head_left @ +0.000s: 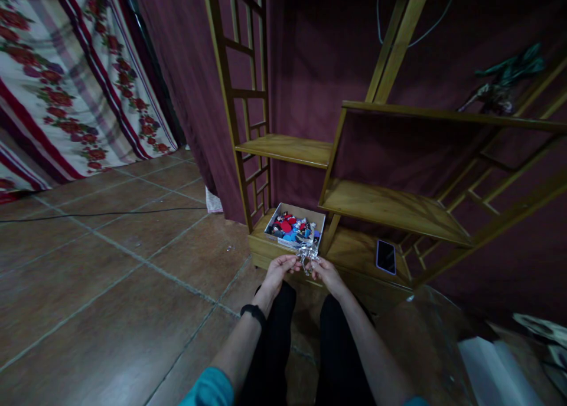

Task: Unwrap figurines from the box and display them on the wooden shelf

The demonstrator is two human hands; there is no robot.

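Between my two hands is a small bunch of shiny, clear crinkled plastic point(306, 254); its exact kind is too small to make out. My left hand point(280, 268) pinches its left side, with a dark band around the wrist. On its right side, the fingers of my right hand point(326, 272) are closed as well. Just beyond the hands, a shallow white cardboard box point(319, 218) stands on the low shelf, filled with several small red, blue, white and dark pieces. The bunch overlaps the box's near edge from this angle.
A wooden shelf unit point(283, 149) rises in front of me. Its lower right board bears a phone point(385, 257); a green figurine point(500, 84) stands higher up. A black cable point(101, 214) crosses the tiled floor at left. A white object point(496, 370) lies at lower right.
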